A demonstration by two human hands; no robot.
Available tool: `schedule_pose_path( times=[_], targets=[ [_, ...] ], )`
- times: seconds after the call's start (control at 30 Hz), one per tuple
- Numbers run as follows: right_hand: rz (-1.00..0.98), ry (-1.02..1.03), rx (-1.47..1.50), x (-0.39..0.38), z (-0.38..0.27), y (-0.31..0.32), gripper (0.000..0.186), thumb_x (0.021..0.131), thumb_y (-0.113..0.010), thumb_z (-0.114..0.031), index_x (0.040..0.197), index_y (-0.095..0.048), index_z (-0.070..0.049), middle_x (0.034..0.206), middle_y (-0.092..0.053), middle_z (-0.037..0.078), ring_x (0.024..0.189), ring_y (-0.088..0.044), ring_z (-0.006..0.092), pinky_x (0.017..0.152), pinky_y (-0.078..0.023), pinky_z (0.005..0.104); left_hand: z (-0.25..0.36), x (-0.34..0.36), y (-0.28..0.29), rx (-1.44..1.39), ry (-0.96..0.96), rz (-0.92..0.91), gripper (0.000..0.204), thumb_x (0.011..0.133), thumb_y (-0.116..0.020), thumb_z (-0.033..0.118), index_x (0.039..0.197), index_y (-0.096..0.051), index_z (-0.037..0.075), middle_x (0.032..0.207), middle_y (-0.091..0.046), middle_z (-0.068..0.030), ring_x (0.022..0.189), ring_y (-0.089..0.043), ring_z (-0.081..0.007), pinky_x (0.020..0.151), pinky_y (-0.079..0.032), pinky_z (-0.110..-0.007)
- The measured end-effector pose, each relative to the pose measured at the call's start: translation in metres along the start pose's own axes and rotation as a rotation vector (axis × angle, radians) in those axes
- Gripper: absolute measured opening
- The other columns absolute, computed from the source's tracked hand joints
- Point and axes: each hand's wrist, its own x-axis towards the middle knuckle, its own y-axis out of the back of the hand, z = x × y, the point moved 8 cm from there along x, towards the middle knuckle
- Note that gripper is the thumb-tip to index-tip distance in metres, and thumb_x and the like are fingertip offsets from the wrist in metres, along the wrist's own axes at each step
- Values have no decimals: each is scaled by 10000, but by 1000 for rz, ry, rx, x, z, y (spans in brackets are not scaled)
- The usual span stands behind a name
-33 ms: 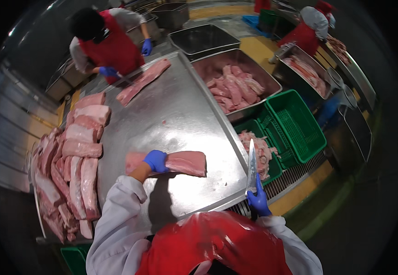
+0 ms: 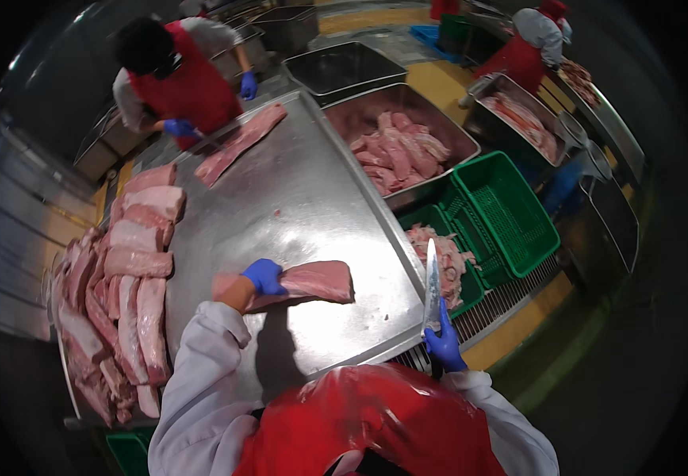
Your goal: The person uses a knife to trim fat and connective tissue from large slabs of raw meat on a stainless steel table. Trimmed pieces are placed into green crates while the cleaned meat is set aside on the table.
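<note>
Our left hand clasps a pork loin on the steel table; our right hand is closed round a knife, blade pointing away. Only the view has shifted slightly, so the loin remains held, knife beside it.

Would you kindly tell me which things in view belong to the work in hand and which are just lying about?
In use:
- slab of meat, under the left hand
- knife, in the right hand
- metal table, beneath the slab

Apparently just lying about:
- piled meat, to the left
- green crate, to the right
</note>
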Motion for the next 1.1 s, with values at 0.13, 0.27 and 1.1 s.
schedule_pose_path(
  times=[0.13, 0.27, 1.1],
  targets=[
    [-30, 48, 32, 8, -16, -9, 803, 930, -558, -39, 1587, -129, -209, 822, -588, 25, 558, -488, 62, 499, -462, 238, -57, 16, -30, -174, 199, -353, 493, 720, -632, 394, 1031, -736, 25, 1062, -696, -235, 988, -683, -367, 864, -517, -420],
    [-50, 63, -25, 25, -15, -19, 829, 921, -606, -65, 1583, -151, -268, 790, -592, 37, 562, -516, 82, 505, -468, 240, -90, 16, -35, 5, 382, -77, 415, 807, -562, 236, 1133, -680, 7, 1110, -676, -246, 1050, -656, -389, 912, -511, -437],
    [-240, 325, -213, 52, -4, -46, 816, 914, -596, -24, 1585, -156, -169, 952, -621, 15, 663, -540, 65, 582, -480, 230, -100, -91, -91, -511, 551, 682, 720, 796, -705, 445, 1319, -509, -10, 1305, -568, -270, 1207, -558, -402, 1037, -435, -436]
  ],
)
